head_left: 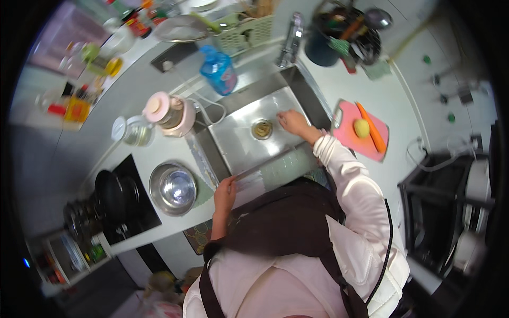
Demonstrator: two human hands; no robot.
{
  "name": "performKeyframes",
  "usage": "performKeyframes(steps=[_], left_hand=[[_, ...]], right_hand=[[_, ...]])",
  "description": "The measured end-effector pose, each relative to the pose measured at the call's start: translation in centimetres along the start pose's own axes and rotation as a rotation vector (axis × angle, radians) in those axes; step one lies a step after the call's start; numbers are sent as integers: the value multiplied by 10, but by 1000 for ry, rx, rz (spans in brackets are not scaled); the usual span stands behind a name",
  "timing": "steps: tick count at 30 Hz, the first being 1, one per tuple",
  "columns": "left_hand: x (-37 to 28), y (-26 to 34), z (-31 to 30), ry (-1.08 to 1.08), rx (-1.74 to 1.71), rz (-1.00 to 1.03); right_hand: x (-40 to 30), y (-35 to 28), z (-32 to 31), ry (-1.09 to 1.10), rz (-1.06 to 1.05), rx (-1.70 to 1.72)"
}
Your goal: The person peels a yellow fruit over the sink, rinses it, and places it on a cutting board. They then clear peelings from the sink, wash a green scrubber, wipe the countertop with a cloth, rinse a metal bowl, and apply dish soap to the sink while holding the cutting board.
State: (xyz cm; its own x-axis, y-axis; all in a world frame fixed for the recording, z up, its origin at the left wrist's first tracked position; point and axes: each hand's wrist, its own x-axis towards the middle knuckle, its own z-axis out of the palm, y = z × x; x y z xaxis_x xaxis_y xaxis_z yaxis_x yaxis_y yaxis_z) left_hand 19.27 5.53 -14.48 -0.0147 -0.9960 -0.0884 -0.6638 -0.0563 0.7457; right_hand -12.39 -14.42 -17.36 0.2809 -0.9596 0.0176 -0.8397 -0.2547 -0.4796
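Observation:
My right hand (293,122) is over the stainless steel sink (242,151), its fingers bunched just right of the drain (262,129). Whether anything small is between those fingers is too blurred to tell. Yellowish-brown scraps lie in the drain opening. At the sink's front left corner, my left hand (225,195) touches the front rim, its fingers close together. A pink cutting board (345,137) lies on the counter right of the sink. On it are a pale yellow potato, seemingly peeled (361,128), and an orange carrot (371,127).
A steel bowl (173,189) stands left of the sink, near a black cooktop (129,198) with a dark pan (109,194). Behind are a pink-lidded appliance (170,113), a glass jug (137,130), a blue bottle (218,71), the faucet (291,39) and a dark utensil holder (321,49).

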Motion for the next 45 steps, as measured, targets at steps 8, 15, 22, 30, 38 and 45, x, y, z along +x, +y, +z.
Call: performKeyframes(steps=[8, 15, 22, 30, 38, 45], left_hand=[[17, -15, -4, -255, 87, 159], [56, 14, 50, -486, 304, 440], [53, 31, 117, -620, 343, 576], [7, 3, 118, -553, 464, 347], [-21, 21, 117, -306, 534, -96], [75, 135, 212, -231, 349, 298]], right_hand=[[-228, 39, 22, 342, 495, 40], [-313, 56, 83, 618, 1000, 731], [-297, 81, 62, 480, 1110, 1033], [-278, 175, -28, 868, 1182, 1139], [-331, 289, -59, 1095, 1216, 420], [-334, 330, -83, 794, 1249, 447]])
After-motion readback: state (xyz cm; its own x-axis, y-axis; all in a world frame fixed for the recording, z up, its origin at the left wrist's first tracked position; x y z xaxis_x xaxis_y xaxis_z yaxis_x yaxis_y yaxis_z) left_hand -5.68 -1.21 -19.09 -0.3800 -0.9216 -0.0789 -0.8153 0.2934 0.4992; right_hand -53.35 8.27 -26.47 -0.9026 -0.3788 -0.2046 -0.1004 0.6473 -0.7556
